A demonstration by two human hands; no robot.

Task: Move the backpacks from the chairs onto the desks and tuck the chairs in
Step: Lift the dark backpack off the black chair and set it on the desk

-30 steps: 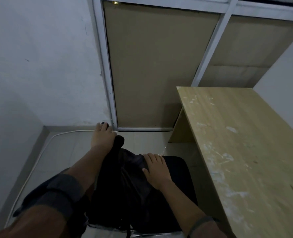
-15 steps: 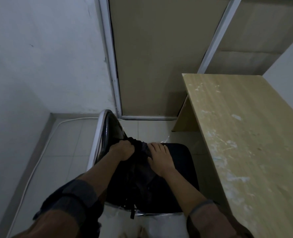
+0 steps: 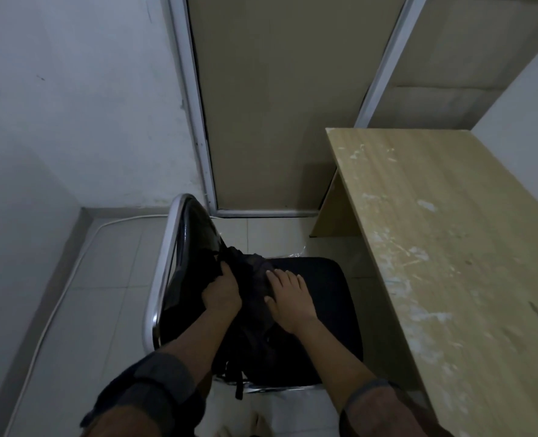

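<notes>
A black backpack (image 3: 252, 323) lies on a black padded chair (image 3: 321, 298) with a chrome frame, which stands left of a light wooden desk (image 3: 444, 253). My left hand (image 3: 222, 293) grips the backpack's top fabric near the chair's backrest, fingers curled into it. My right hand (image 3: 289, 299) rests on the backpack's right side with its fingers straight, thumb against the fabric. A strap hangs off the seat's front edge.
The chair's seat faces the desk, whose scuffed top carries nothing in view. A white wall rises on the left, and a framed panel door (image 3: 261, 105) stands behind the chair. A white cable (image 3: 63, 298) runs along the tiled floor at the left.
My left hand came down from the backrest's top and closed on the backpack's top fabric. The right hand stayed on the backpack. The view tilted down, showing the chair frame.
</notes>
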